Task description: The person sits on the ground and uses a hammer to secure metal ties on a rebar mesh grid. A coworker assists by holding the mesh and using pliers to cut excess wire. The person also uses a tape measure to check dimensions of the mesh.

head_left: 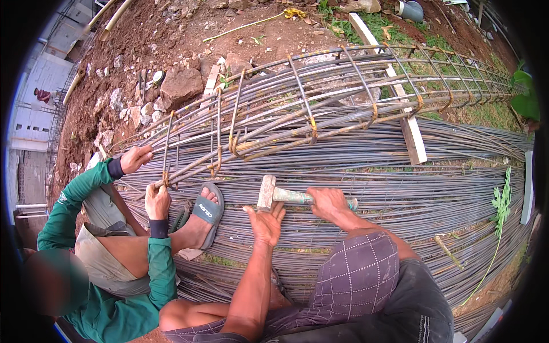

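My right hand (330, 203) is closed round the worn, paint-spotted handle (294, 197) of a hammer. The hammer's block-shaped metal head (266, 193) points left. Just below the head is my left hand (265, 226), palm up with fingers spread; whether it bears any weight of the hammer I cannot tell. Beyond both hands lies a long rebar cage (309, 114) of bars and bent stirrups. At its near left end a co-worker in green sleeves has one hand (157, 201) on a stirrup and the other hand (136, 159) by the bars.
Many loose steel bars (354, 240) cover the ground under my hands. A wooden batten (413, 140) crosses beneath the cage. The co-worker's sandalled foot (208, 211) stands left of the hammer. Rocks (182, 87) and soil lie behind, and a leafy stem (502, 208) at right.
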A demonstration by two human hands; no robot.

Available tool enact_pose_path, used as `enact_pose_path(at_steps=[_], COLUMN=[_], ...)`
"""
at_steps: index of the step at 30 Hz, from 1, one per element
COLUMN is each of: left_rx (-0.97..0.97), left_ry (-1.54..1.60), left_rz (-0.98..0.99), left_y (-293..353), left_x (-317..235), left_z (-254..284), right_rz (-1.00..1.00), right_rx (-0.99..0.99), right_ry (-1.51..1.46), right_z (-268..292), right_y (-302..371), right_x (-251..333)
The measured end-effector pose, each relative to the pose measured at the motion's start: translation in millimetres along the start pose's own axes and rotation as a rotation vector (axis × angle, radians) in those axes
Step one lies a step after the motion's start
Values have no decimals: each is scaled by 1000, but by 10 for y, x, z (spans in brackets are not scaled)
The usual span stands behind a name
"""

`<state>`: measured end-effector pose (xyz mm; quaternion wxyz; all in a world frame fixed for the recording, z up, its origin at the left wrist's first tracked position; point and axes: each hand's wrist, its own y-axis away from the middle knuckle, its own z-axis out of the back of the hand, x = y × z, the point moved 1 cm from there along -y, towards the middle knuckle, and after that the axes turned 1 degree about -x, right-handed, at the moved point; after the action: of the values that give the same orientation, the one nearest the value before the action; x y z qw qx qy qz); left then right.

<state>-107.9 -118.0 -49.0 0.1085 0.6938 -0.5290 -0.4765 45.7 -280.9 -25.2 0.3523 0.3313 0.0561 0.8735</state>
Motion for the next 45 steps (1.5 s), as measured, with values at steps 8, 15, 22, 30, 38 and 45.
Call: enact_pose_path(at_steps=[8, 15, 22, 30, 38, 45], left_rx=[-29, 4, 138, -250, 329, 238], left_ry=[-378, -487, -475, -769, -1104, -1115], left_rz=[-51, -277, -141, -567, -533, -686], left_y=[191, -714, -144, -748, -1282, -1112], left_x=[784, -288, 270, -746, -1256, -1176], left_z=[-50, -770, -419, -267, -455, -419], right_rz=[-150, -83, -113, -369, -246, -445], right_rx=[292, -16, 88, 78, -27, 17], right_ry=[-632, -632, -761, -694, -619, -668], right_z=[-817, -197, -497, -808, -391, -397], right_y=[793, -480, 332, 1109, 1475, 1605], right_x=[229, 672, 322, -127, -438, -643])
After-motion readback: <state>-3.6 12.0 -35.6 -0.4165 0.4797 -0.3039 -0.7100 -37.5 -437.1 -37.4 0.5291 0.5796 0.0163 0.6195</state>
